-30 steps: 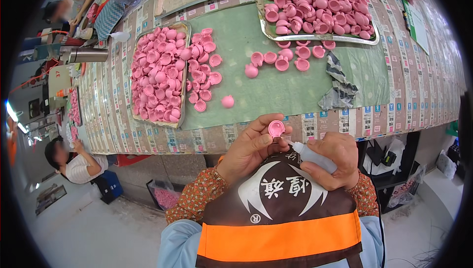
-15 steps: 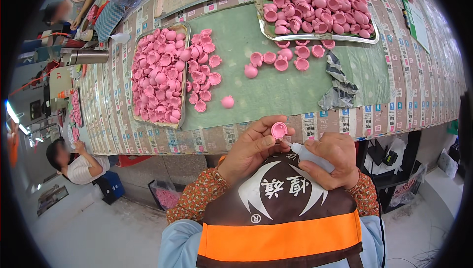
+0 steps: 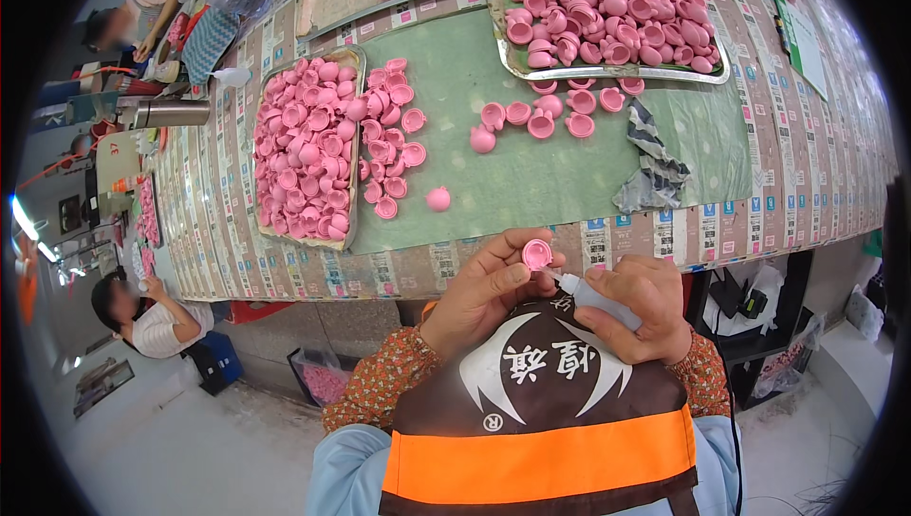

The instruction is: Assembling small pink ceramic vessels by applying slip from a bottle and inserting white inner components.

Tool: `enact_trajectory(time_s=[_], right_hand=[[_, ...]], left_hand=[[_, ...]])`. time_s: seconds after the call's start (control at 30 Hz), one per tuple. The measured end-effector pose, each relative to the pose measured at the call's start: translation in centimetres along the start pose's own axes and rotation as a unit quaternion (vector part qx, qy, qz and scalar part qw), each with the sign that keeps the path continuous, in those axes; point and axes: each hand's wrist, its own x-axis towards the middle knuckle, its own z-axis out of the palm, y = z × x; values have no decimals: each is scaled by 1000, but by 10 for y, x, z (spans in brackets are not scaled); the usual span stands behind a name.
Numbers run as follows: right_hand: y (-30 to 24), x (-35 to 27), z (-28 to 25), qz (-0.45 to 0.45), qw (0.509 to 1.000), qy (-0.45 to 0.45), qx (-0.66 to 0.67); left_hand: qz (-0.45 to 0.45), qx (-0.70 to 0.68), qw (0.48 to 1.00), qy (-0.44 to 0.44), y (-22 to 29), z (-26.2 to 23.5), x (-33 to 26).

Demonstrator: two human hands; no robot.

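Observation:
In my left hand (image 3: 489, 288) I pinch a small round pink plastic cup-shaped piece (image 3: 537, 253), its hollow side facing up. My right hand (image 3: 641, 307) is wrapped around a soft whitish squeeze bottle (image 3: 607, 304) with a narrow nozzle. The nozzle tip lies close to the near rim of the pink piece; whether they touch I cannot tell. Both hands are just off the table's near edge, in front of my dark apron. Beyond them, one loose pink piece (image 3: 437, 199) and a crumpled black-and-white scrap (image 3: 655, 170) lie on the green mat (image 3: 531, 179).
Pink pieces heap in a left tray (image 3: 357, 151) and a larger far tray (image 3: 617, 71). More lie loose beside both trays. A third tray (image 3: 351, 4) stands at the back with two pieces. A steel flask (image 3: 171, 114) lies at left; another person (image 3: 161, 317) sits beyond.
The pink piece in my left hand has tilted slightly and shifted a little. Otherwise my hands hold nearly the same place, still gripping the piece and the bottle.

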Motion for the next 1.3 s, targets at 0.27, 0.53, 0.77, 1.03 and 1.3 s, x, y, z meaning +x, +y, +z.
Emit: enact_trajectory(time_s=[0.27, 0.53, 0.77, 1.03, 1.3], right_hand=[[-2, -5, -7, 77, 996, 18, 48], [6, -21, -4, 166, 969, 47, 177], [6, -18, -5, 133, 977, 43, 161], [5, -16, -5, 127, 977, 43, 166], [5, -19, -4, 115, 978, 50, 167]], left_hand=[[-4, -18, 1000, -1, -1, -6, -3], [28, 54, 997, 40, 9, -3, -13], [95, 132, 986, 46, 15, -6, -14], [100, 114, 988, 19, 21, -6, -11], [45, -8, 998, -45, 18, -14, -1]])
